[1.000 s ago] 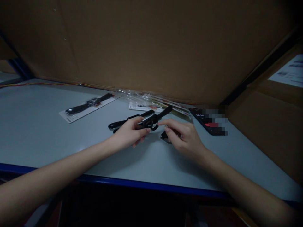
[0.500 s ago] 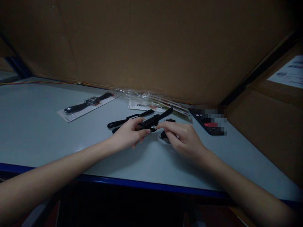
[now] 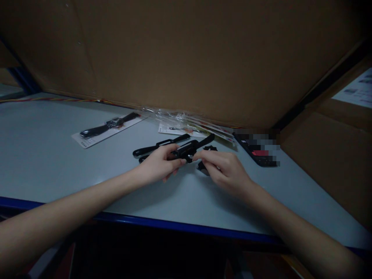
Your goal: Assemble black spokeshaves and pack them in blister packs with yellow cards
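My left hand [image 3: 161, 162] is wrapped around one handle of a black spokeshave [image 3: 205, 142], tilted above the table. At its middle, the curled fingers of my right hand [image 3: 225, 166] pinch near a small shiny screw [image 3: 190, 157]; the fingertips partly hide it. A second black spokeshave [image 3: 162, 144] lies just behind my left hand. Loose black parts [image 3: 202, 167] lie on the table under my right fingers, partly covered by them.
A packaged spokeshave on a card [image 3: 106, 128] lies at the left. Clear plastic packaging [image 3: 168, 116] and printed cards [image 3: 215, 133] are heaped by the cardboard wall [image 3: 186, 58]. A black object with a red patch [image 3: 258, 154] lies right. The table has a blue front edge [image 3: 174, 225].
The view has shifted very slightly. My right fingertips have moved a little at the spokeshave's middle; my left hand keeps its hold.
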Demonstrator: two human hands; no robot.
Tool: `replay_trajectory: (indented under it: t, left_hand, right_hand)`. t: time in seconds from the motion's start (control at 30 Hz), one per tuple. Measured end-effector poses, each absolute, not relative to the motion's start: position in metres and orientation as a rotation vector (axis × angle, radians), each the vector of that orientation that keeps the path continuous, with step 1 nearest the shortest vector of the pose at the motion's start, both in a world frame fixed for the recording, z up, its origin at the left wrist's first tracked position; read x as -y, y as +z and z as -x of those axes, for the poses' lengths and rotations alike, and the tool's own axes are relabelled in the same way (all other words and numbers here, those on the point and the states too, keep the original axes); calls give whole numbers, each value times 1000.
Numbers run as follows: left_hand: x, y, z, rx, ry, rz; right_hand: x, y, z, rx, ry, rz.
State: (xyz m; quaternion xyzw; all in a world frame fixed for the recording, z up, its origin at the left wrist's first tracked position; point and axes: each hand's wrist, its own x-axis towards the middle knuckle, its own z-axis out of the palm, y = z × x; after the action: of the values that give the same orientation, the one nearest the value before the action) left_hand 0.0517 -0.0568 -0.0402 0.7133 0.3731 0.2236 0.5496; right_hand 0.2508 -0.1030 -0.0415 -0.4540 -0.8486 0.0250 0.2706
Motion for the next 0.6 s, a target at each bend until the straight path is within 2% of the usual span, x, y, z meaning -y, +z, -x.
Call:
replay_trajectory:
  t: [0.13,0.43,0.6]
  left_hand:
    - [57,-40,-52,-907,525,-1682]
    - [56,-42,-52,-869,518,-1679]
    - [56,-43,-52,-867,501,-1696]
  right_hand:
    - [104,-41,-253,2292,-116,1236]
    - [102,-44,-252,2303,139,1100]
    - [103,-40,-252,2346,-11,1183]
